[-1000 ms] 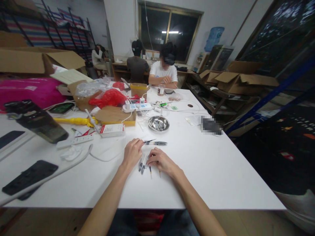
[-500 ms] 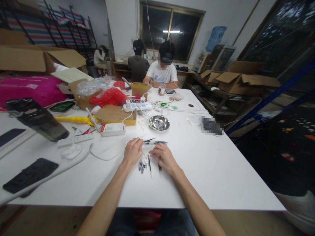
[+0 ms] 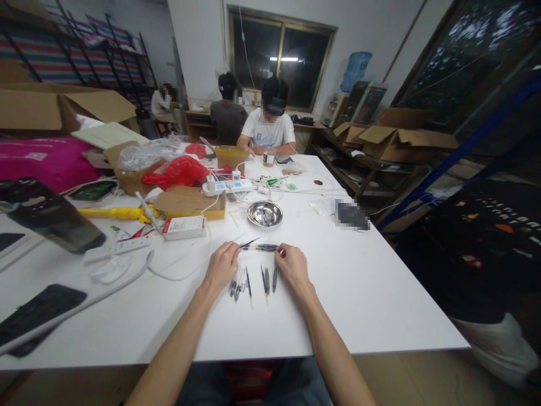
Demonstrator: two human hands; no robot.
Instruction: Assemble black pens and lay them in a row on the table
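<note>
My left hand (image 3: pixel 223 264) is closed in a pinch around a thin dark pen refill (image 3: pixel 250 242), which points up to the right. Beyond my hands, a few assembled pens (image 3: pixel 264 247) lie side by side across the white table. At their right end my right hand (image 3: pixel 291 265) has its thumb and fingertips pressed together; what they grip, if anything, I cannot make out. Between my forearms lie clear pen barrels with dark tips (image 3: pixel 238 285), a loose refill (image 3: pixel 249 282), another refill (image 3: pixel 265 282) and dark grey grip pieces (image 3: pixel 274 279).
Ahead stands a shiny metal bowl (image 3: pixel 264 215) with small parts in it. A power strip (image 3: pixel 227 186), white box (image 3: pixel 184 226), cardboard tray (image 3: pixel 190 206), bottle (image 3: pixel 54 217) and phone (image 3: pixel 40 316) crowd the left. A person in a white shirt (image 3: pixel 270 132) sits at the far end.
My right hand has moved right, off the loose pen parts to the right end of the lying pens, uncovering the grip pieces. My left hand keeps the refill. The camera view has shifted slightly.
</note>
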